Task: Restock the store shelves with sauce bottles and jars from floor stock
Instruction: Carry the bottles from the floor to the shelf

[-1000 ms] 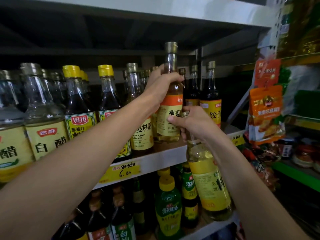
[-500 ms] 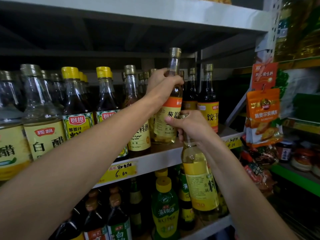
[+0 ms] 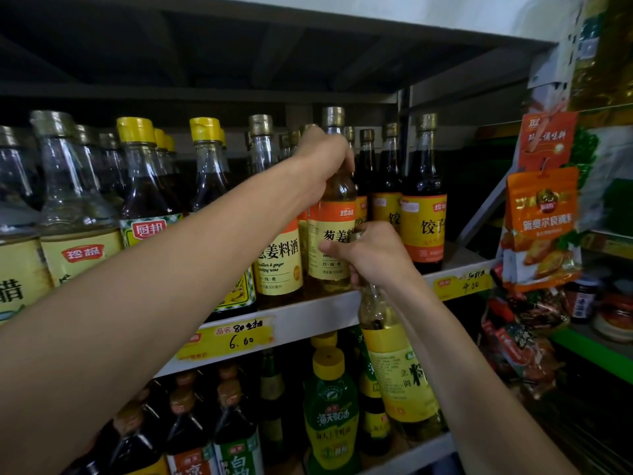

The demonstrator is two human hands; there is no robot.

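Presently, the left hand (image 3: 323, 159) grips the neck of a pale cooking-wine bottle (image 3: 330, 217) standing upright at the shelf (image 3: 308, 315) front edge. The right hand (image 3: 375, 258), fingers curled, clasps the neck of a second bottle (image 3: 399, 371) hanging below that edge.

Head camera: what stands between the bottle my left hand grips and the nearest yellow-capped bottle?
In the front row, one gold-capped cooking wine bottle, orange-and-yellow label; head view shows it.

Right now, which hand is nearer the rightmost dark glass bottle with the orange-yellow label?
Right. The right hand is just lower-left of the dark bottle; the left hand grips a pale bottle further left.
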